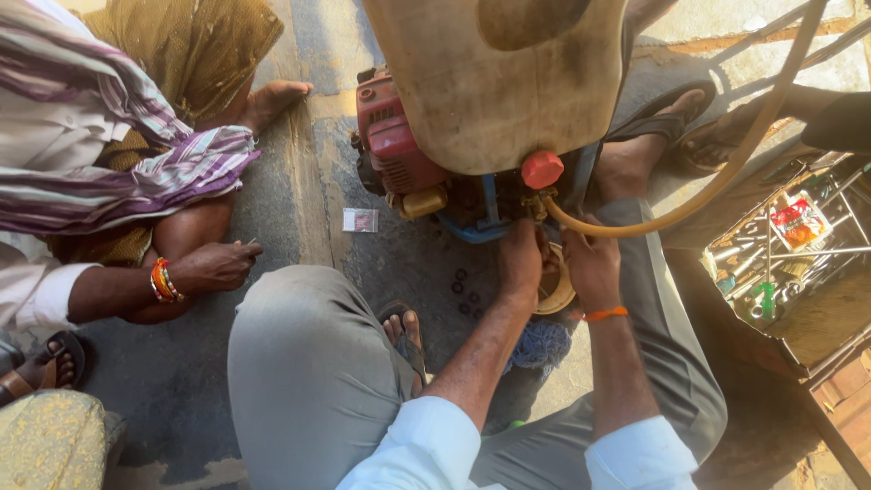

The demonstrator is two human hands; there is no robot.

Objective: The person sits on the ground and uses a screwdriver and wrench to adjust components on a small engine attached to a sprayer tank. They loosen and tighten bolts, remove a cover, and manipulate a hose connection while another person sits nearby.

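**Inspector:** Firstly, where were the hands found?

**Assistant:** Both were recorded under the sprayer tank [494,86], at the brass fitting [537,204] below the red cap [542,169]. The left hand [520,259] was seen reaching up to the fitting, fingers curled together against it. The right hand [592,268] was beside it, close to the hose [689,204] end, fingers bent inward; whether anything was actually clamped could not be told, as the fingertips were hidden.

**Inspector:** How should such work be judged well done?

**Assistant:** It is judged that the fitting ought to be steadied by one hand while the hose end is worked by the other, with the hose kept straight at the joint and no twist forced into it. The small black rings [464,295] on the ground should be kept from being kicked away.

**Inspector:** Materials?

**Assistant:** The tank was noted as cream plastic, scuffed and stained, rounded at its corners. The engine [390,136] was red, dusty and boxy. The hose was yellowish, smooth and curved in a long arc. A pale round dish [558,292] was seen under the hands. Bare metal tools were noted in the toolbox [789,259]. Another person's hand [218,266] rested apart, on rough concrete.
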